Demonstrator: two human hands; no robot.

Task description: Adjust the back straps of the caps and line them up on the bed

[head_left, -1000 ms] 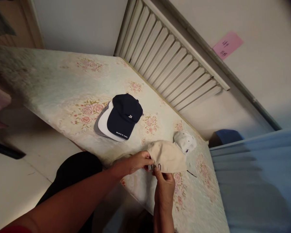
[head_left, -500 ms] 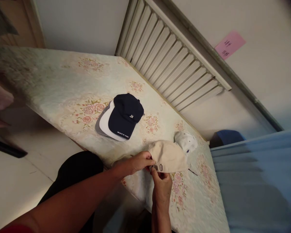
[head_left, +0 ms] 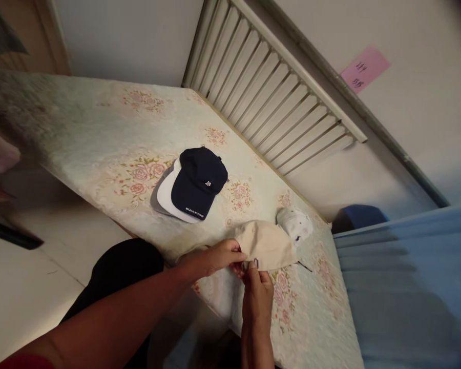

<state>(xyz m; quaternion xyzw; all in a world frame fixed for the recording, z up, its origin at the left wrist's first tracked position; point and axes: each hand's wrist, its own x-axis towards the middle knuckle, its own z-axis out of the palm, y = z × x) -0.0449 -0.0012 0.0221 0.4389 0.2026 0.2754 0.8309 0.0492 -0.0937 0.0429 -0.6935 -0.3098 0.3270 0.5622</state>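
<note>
A beige cap [head_left: 267, 243] lies near the front edge of a floral-covered table [head_left: 100, 138]. My left hand [head_left: 218, 254] pinches the cap's near rim. My right hand [head_left: 258, 291] reaches up from below and pinches the small metal buckle [head_left: 253, 264] on the cap's strap. Both hands have their fingers closed. A white cap [head_left: 295, 223] sits just behind the beige one, touching it.
A navy cap [head_left: 198, 183] lies on a stack of white and grey caps in the middle of the table. A slatted white rack [head_left: 276, 97] leans on the wall behind. A pink note [head_left: 364, 68] sticks to the wall. Blue fabric [head_left: 407, 287] hangs at right.
My right hand has shifted slightly up toward the buckle; the two hands stay pinched at the cap's strap. The cap has barely moved.
</note>
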